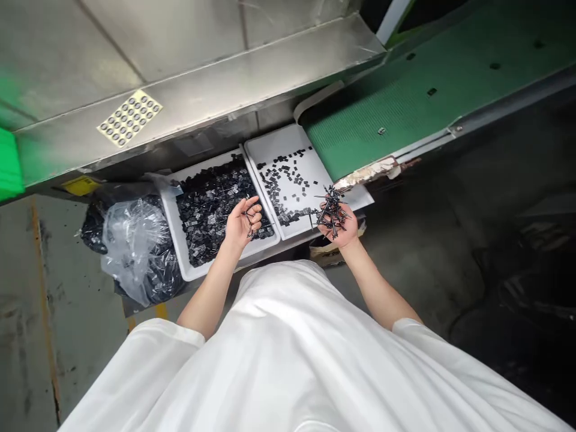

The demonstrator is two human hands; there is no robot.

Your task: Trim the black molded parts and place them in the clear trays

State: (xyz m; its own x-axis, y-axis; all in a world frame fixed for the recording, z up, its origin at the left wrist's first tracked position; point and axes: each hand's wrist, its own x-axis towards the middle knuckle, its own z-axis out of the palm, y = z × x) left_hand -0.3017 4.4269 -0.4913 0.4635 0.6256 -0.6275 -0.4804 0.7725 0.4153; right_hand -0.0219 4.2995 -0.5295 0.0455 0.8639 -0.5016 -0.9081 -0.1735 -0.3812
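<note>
My right hand point(348, 231) is cupped palm up under a heap of thin black pin-like parts with stems point(333, 210), close to the right edge of the white tray. In my left hand point(240, 225), fingers curl around a few similar dark parts point(250, 221). It is above the near right corner of a white bin point(177, 264) full of small black and clear flat pieces point(207, 210). Between both hands lies a white tray point(281, 141) with small black squares point(288, 174) scattered over it.
A green conveyor belt point(360, 114) runs to the upper right, with a few small pieces on it. Clear plastic bags point(135, 240) of dark parts sit left of the bin. A sheet of round stickers point(130, 118) lies on the metal ledge point(202, 90) behind.
</note>
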